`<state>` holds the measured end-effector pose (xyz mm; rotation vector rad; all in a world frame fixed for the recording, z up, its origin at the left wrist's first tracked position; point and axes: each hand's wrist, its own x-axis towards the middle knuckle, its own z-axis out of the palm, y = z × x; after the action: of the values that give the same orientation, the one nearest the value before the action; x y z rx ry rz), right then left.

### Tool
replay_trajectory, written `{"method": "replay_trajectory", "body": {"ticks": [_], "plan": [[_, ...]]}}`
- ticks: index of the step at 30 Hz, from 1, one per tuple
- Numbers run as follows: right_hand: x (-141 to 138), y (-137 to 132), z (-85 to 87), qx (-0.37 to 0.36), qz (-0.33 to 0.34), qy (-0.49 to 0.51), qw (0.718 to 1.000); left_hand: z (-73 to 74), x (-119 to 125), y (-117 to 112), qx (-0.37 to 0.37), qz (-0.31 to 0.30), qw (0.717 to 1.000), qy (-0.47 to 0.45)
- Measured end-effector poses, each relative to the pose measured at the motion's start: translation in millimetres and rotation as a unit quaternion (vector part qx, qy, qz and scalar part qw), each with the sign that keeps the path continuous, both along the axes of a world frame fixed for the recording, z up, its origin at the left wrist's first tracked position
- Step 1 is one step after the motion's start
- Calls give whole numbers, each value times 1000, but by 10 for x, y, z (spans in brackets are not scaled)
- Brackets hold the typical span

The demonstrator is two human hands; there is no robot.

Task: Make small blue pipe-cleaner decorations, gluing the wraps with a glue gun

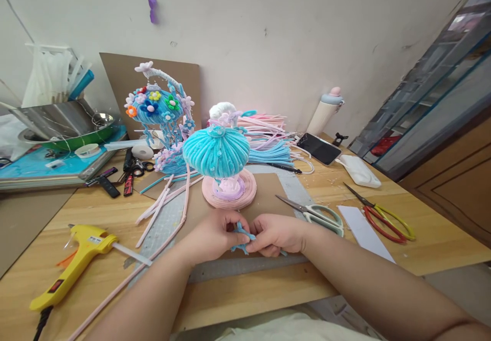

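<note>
Over the wooden tabletop (pixel 264 278), fuzzy light-blue cord (pixel 241 232) is held. Left grip (pixel 222 234) and right grip (pixel 273 234) are closed on it.

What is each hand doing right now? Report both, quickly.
Left hand: closed, pinching the light-blue fuzzy piece.
Right hand: closed, fingertips pinching light-blue fuzzy material too.

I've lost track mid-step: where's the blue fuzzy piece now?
Head view, just below centre: the blue piece is pinched between left hand and right hand, nearer the wearer than the pink base.
</note>
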<state>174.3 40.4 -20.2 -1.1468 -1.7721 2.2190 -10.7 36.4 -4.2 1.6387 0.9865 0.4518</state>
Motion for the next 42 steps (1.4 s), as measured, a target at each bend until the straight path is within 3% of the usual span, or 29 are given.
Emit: {"method": "replay_trajectory", "body": {"ticks": [4,7,9,11,13,14,16,18,21,25,27,36,39,42], "plan": [[-22,-12,-36,162,-78,-65,982,-58,63,-9,-26,113,993,-8],[-42,-33,-27,291,-141,-106,940,-120,117,0,-59,192,980,-8],[-49,-60,0,376,-142,-126,907,-161,137,15,-66,208,976,-11],[-52,-89,26,498,-90,-161,847,-192,142,33,-73,219,973,-17],[-51,-108,38,622,-24,-206,755,-205,138,48,-80,226,971,-27],[-49,-113,38,668,0,-224,709,-203,134,53,-84,228,970,-32],[-39,-113,34,721,17,-242,649,-186,129,56,-96,229,968,-45],[-23,-107,30,751,19,-243,613,-164,124,50,-114,224,966,-60],[1,-103,31,773,3,-228,592,-150,119,30,-141,213,963,-90],[18,-99,28,785,-32,-198,586,-168,117,10,-176,217,950,-140],[24,-89,26,776,-58,-177,602,-175,115,10,-196,220,941,-166],[42,-16,58,590,-148,-7,794,-139,73,31,-255,240,897,-271],[25,8,63,520,-194,19,832,-120,65,9,-265,229,890,-294],[7,20,57,476,-230,27,849,-107,63,-11,-261,222,890,-302]]}}
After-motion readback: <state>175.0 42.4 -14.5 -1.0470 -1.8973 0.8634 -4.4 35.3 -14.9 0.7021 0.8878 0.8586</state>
